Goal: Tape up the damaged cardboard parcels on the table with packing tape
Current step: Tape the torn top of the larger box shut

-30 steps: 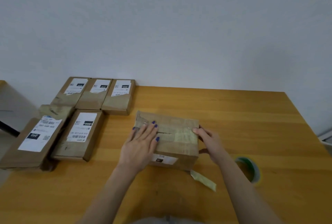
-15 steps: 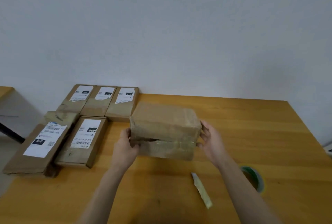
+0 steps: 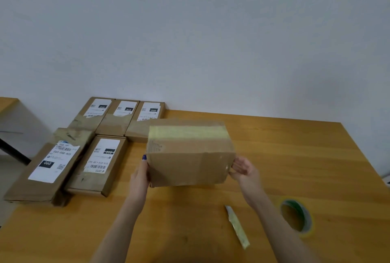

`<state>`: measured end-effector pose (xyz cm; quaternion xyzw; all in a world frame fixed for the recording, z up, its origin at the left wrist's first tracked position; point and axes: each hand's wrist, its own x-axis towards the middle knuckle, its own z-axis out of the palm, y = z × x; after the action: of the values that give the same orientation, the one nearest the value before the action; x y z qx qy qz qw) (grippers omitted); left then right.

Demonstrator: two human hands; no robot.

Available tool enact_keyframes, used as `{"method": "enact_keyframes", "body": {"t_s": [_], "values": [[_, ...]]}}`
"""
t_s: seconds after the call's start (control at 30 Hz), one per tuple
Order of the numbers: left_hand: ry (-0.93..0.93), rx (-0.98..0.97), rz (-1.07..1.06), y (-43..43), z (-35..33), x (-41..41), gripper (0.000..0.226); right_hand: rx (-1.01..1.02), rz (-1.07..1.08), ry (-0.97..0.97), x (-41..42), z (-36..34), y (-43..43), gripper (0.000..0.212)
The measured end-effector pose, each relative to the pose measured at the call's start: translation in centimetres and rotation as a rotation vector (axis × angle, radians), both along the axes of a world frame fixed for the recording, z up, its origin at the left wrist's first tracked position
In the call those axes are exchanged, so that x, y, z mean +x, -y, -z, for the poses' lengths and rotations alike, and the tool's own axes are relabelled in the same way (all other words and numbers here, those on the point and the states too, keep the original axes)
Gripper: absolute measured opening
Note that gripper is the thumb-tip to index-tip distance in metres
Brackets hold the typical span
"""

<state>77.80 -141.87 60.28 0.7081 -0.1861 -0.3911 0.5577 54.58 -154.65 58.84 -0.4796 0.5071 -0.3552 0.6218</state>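
You held the box up over the desk, with your left hand and right hand each curled round one end; it looked light but soft and bent, so the ends seemed the best place to hold.

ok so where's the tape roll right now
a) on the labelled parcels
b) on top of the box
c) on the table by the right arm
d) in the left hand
C: the tape roll lies on the table just right of the right forearm, while the left hand and right hand both hold the box.
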Motion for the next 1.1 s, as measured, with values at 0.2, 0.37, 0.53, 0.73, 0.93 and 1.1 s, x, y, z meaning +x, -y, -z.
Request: {"method": "enact_keyframes", "body": {"t_s": [0.2, 0.37, 0.53, 0.73, 0.93, 1.1], "values": [[0.051, 0.173, 0.118, -1.4, 3.7, -0.2, 0.031, 0.254, 0.057, -0.039, 0.0, 1.0, -1.1, 0.028], [0.223, 0.257, -0.058, -1.2, 1.9, 0.4, 0.039, 0.147, -0.154, -0.381, 1.1, -2.1, 0.6, 0.063], [1.224, -0.012, 0.355, 2.6, -4.7, -3.7, 0.057, -0.060, -0.255, -0.554, 4.2, -4.9, 2.7, 0.062], [1.375, 0.316, 0.971, 7.7, -2.2, -10.8, 0.078, -0.014, -0.294, -0.652, 4.9, -3.3, 3.2, 0.060], [1.384, 0.224, 0.877, 6.4, -1.0, -7.7, 0.075, -0.095, -0.364, -0.790, 4.7, -4.2, 3.0, 0.056], [1.345, 0.265, 0.751, 4.4, -1.1, -4.0, 0.079, -0.111, -0.380, -0.784, 4.9, -4.4, 3.0, 0.051]]}}
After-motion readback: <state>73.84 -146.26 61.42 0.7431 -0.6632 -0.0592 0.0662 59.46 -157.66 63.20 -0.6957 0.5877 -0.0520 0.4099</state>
